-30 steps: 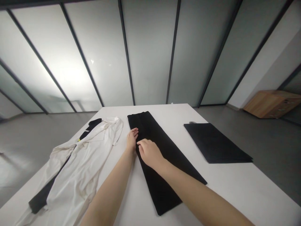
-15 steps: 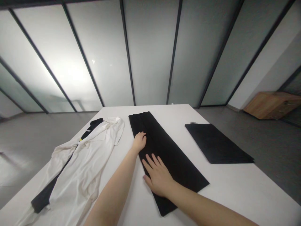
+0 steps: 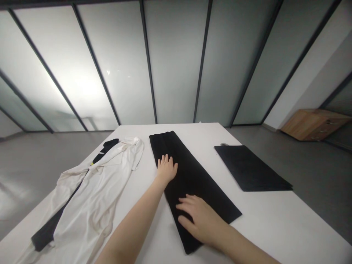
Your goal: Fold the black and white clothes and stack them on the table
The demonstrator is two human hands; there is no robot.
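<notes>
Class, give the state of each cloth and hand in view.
Long black cloth, lying flat
White shirt, spread out, wrinkled
Dark cloth by the shirt, partly covered
Black cloth at right, folded, flat
Left hand, open, palm down on the long black cloth
Right hand, open, over its nearer part

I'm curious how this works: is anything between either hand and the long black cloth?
Nothing visible. The left hand is on the long black cloth, and the right hand is over its nearer part.

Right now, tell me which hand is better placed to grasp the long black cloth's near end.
Probably the right hand: it is over the long cloth near that end; the left hand is farther up.
</notes>
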